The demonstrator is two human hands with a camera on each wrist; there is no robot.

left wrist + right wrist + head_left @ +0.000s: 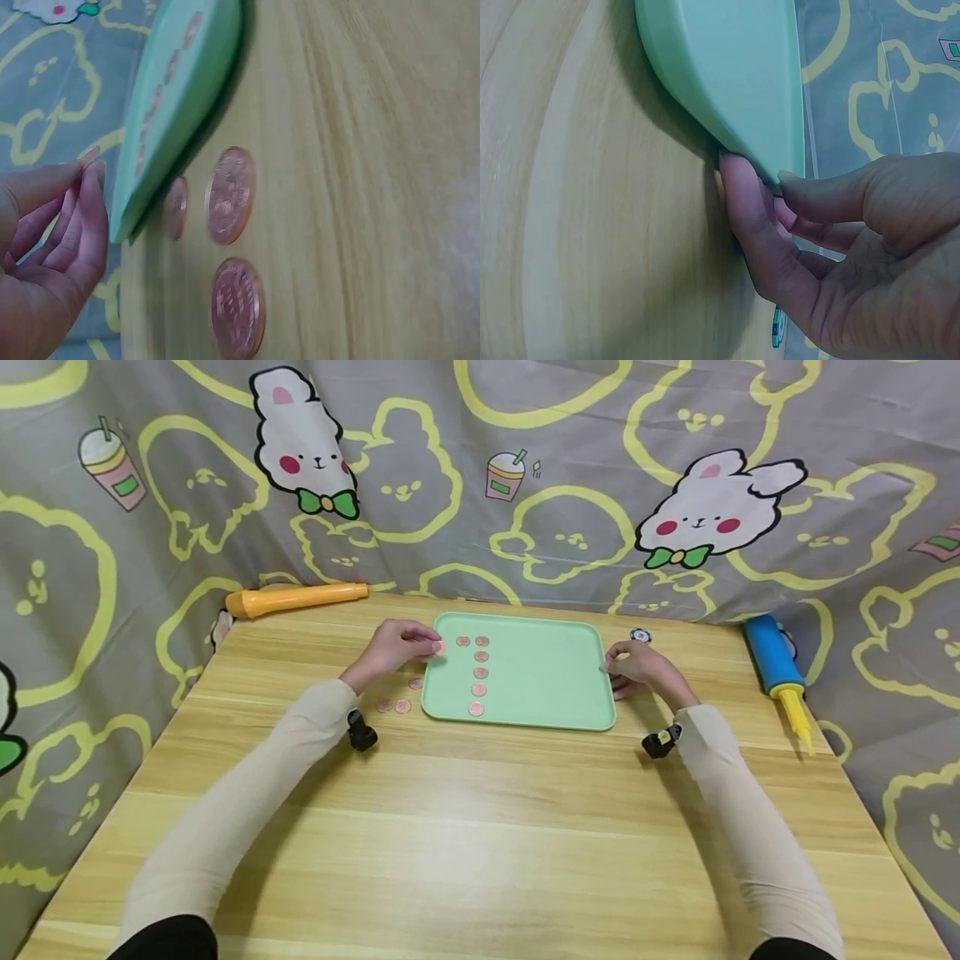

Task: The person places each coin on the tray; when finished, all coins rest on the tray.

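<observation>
**Copper-coloured coin [441,648] in a fingertip pinch**

A copper-coloured coin sits between the thumb and fingertips of the left hand [395,647], the fingers narrowed to its thickness. The head view places it at the left rim of a light-green tray [547,681]; whether it touches that rim cannot be told. Round, it has no long axis; the left wrist view shows its edge jutting just past the fingertips.

Just to the right of those fingers, inside the tray and about level with them, lies a lone coin [462,641]. Just past it in the same direction stands the head of a column of five coins [481,672], which runs from there toward the person. That short sideways gap looks like the relation that counts, and the left hand is clearly the nearer one.

Near the left fingers, on the person's side and outside the tray, three loose coins [403,706] lie on the wooden table [465,827].

The tray's long axis runs from the left fingers to the right ones, where the right hand [641,665] grips the opposite rim between thumb and index finger. A poker chip [641,635] lies just beyond the right fingers; a blue-and-yellow balloon pump [776,660] rests well out to their right. Beyond and to the left of the left fingers lies an orange microphone-shaped object [296,600].
</observation>
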